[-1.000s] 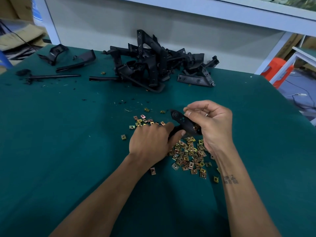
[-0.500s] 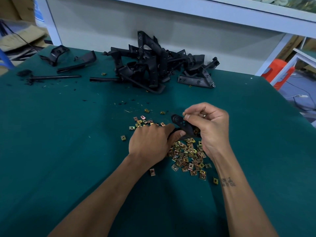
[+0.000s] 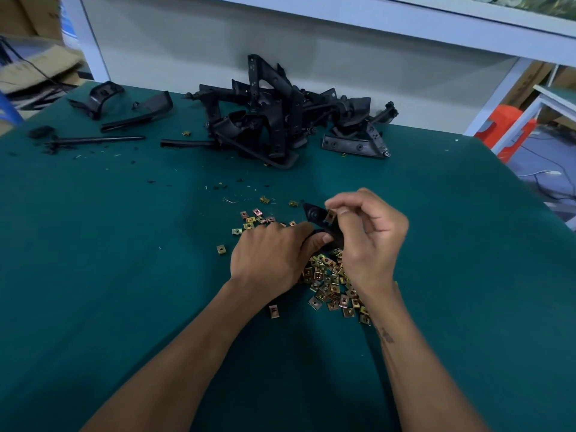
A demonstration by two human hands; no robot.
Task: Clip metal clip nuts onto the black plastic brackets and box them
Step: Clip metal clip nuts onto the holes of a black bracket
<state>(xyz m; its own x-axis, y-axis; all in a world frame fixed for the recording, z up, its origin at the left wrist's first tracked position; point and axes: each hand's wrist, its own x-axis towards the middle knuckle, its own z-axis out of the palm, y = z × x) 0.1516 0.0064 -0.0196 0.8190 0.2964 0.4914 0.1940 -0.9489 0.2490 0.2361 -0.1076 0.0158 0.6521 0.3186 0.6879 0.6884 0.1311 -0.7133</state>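
Note:
My left hand [image 3: 271, 254] grips a small black plastic bracket [image 3: 314, 215] just above the green table, thumb over its lower part. My right hand [image 3: 371, 235] pinches a brass-coloured clip nut [image 3: 331, 216] between thumb and forefinger, right against the bracket's edge. Under and between both hands lies a heap of loose clip nuts [image 3: 330, 282]. More clip nuts [image 3: 252, 221] are scattered to the left of the bracket. A pile of black plastic brackets [image 3: 280, 120] sits at the back of the table by the wall.
The green table top [image 3: 124, 244] carries stray black parts at the back left [image 3: 124, 110], a thin black rod [image 3: 96, 139] and small plastic shavings. A single clip nut [image 3: 273, 310] lies by my left wrist. An orange stool [image 3: 505, 126] stands off the table's right edge.
My right hand has lifted slightly and turned, so the clip nut in its fingertips now shows against the bracket. My left hand keeps its grip in the same place.

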